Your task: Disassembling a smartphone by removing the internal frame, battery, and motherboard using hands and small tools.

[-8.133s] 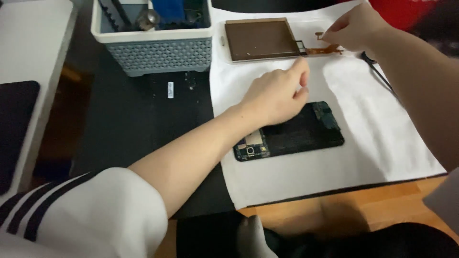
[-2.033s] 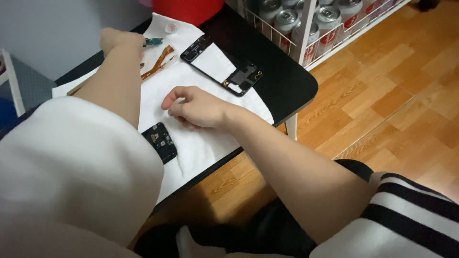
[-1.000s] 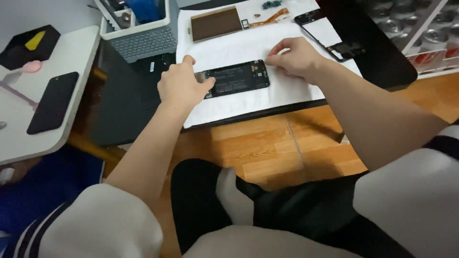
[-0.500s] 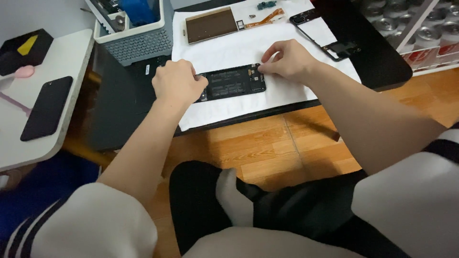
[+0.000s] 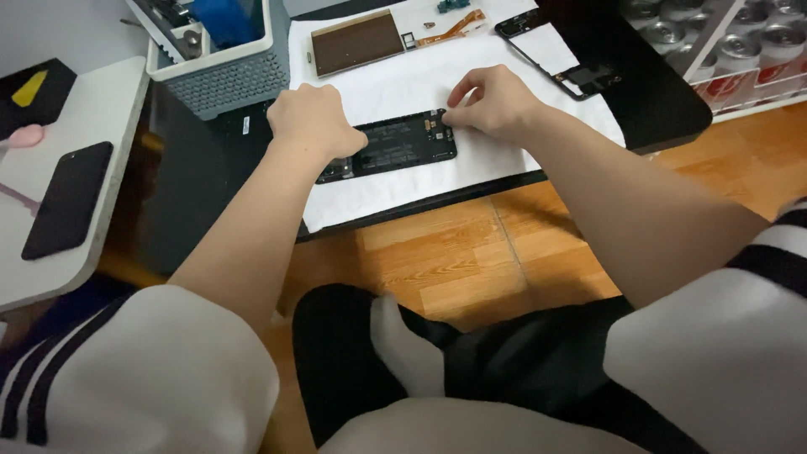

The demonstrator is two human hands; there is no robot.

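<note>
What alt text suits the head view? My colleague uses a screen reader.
Two bare hands work on an opened black phone body lying on a white cloth: the left hand rests on one end, the right hand pinches at the other.

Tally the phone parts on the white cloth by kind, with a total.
Opened phone body, under both hands: 1
Brown panel: 1
Black frame with a white inner area: 1
Orange flex strip: 1
Small teal part at the top edge: 1
Total: 5
</note>
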